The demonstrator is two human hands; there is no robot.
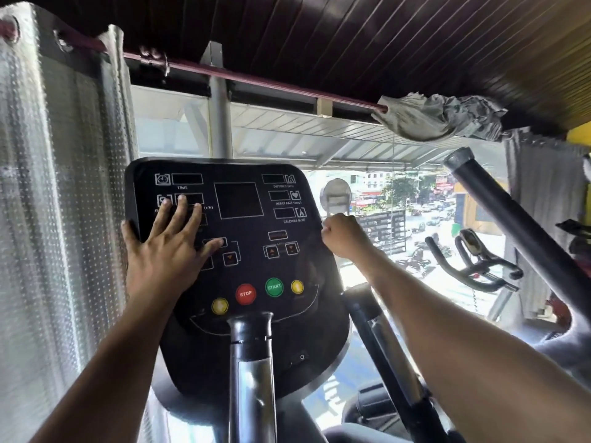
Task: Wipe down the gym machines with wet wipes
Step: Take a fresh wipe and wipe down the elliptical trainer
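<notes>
A silver dotted curtain (60,193) is being hung down the left side from a dark red rail (256,79). Overhead, the view is being closed by a dark ribbed ceiling (367,36). A grey cloth (438,118) is being kept draped over the rail's right end. Strong daylight is being admitted through a large window (377,193); a grey post (220,123) is being seen behind the glass. Outside, a metal awning (319,135) and a busy street (425,219) are being shown. A yellow wall patch (579,134) is being glimpsed at right.
</notes>
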